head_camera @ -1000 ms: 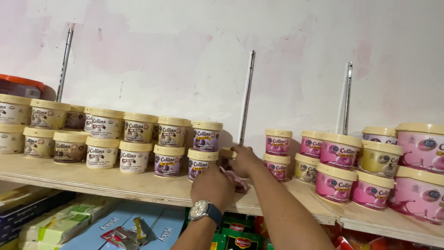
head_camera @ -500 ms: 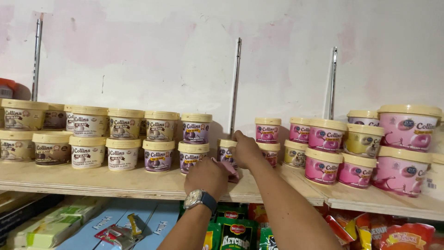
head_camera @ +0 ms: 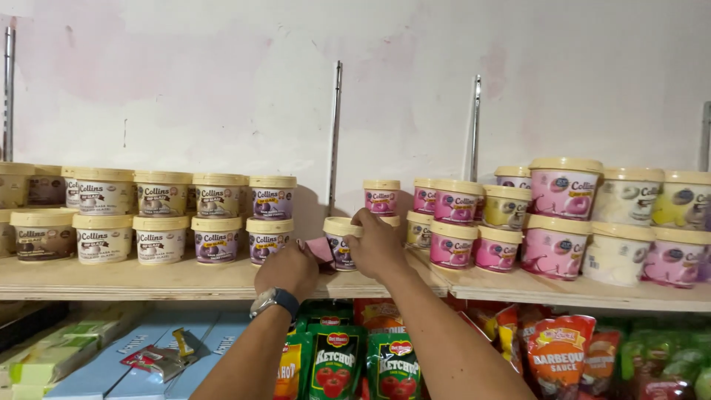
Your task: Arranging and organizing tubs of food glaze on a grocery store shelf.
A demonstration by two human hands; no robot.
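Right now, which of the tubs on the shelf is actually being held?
The purple-labelled tub in the gap mid-shelf, under the right hand; every other tub stands untouched.

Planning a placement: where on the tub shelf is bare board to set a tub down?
Bare wooden shelf runs along the front edge, before the cream-lidded tubs. A narrow gap lies between the purple-label tub and the tub under the right hand; the left hand partly fills it. The pink tubs to the right stand stacked and crowded.

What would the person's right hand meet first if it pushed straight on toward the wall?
Probably the purple-labelled tub that the right hand already grips; behind it stands a pink-labelled tub, though depth is unclear.
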